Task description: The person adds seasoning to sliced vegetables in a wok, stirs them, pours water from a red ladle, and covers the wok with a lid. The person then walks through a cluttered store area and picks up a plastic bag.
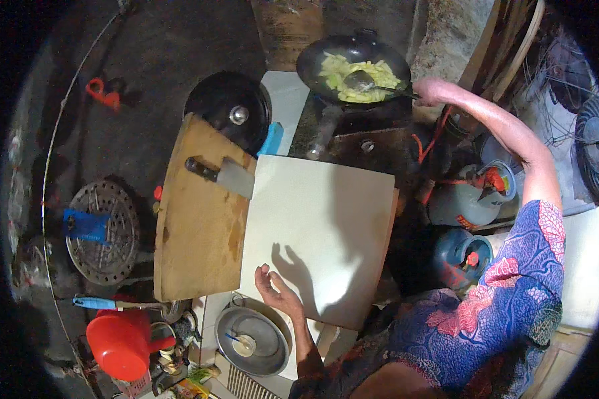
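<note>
My right hand (429, 92) grips the handle of a metal cooking spatula (359, 80), whose head lies among pale yellow-green cut vegetable pieces (383, 72). These pieces fill the bottom of a dark wok (309, 67) on the black gas stove (349, 139). Bare and slightly curled, with fingers apart, my left hand (279, 295) hovers by the near edge of a white tabletop (304, 199) and casts a shadow on it. Beside that surface, a cleaver (235, 177) rests on a thick wooden cutting board (199, 239).
A black lid (214, 109) with a round knob lies beyond the board, near a blue object (271, 139). A metal basin (229, 356) holds a small cup (243, 345). Nearby is a red plastic dipper (117, 344). Gas cylinders (459, 207) stand right of the stove.
</note>
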{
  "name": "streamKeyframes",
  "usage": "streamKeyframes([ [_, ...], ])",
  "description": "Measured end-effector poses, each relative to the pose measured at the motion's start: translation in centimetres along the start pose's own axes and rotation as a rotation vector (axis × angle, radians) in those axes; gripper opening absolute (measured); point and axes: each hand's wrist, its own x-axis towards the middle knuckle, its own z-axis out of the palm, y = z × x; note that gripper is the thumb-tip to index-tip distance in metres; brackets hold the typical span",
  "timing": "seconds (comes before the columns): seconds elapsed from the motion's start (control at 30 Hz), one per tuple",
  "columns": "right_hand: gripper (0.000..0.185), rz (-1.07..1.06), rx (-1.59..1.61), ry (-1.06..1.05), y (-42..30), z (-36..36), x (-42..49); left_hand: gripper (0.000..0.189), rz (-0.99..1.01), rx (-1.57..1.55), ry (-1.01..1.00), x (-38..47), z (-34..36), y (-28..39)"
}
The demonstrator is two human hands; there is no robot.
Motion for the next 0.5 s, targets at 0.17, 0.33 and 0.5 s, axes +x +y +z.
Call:
streamKeyframes([
  [0.17, 0.019, -0.115, 0.26, 0.236, 0.8, 1.8, 1.8, 0.037, -0.024, 0.004, 0.034, -1.0, 3.8, 1.0],
  [0.33, 0.02, -0.306, 0.05, 0.16, 5.8, -7.7, 7.1, 0.036, -0.102, 0.091, 0.126, -2.7, 6.8, 4.5],
  [0.5, 0.022, -0.171, -0.016, -0.309, 5.9, -18.6, 7.2, 0.037, -0.14, 0.121, 0.192, -3.7, 9.6, 8.0],
])
